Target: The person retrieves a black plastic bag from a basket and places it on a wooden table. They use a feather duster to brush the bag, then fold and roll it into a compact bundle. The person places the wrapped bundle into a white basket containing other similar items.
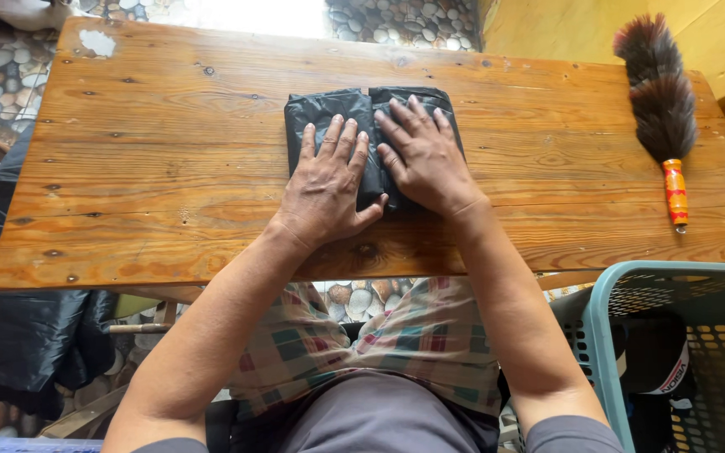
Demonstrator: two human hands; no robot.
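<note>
On the middle of the wooden table [169, 126] my left hand [326, 186] and right hand [424, 157] lie open and flat, pressing the folded black plastic bag [329, 109]. I judge the fold is being flattened; next calls for even pressure along the crease.

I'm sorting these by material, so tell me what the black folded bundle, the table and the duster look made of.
Black folded bundle under the left hand and right hand: looks like thin plastic film, glossy and finely crinkled.
Table: solid wood planks, with visible knots and grain and an orange-brown, probably varnished surface.
Duster: fluffy brown-grey head, probably feathers; its handle is glossy orange, material unclear.
</note>
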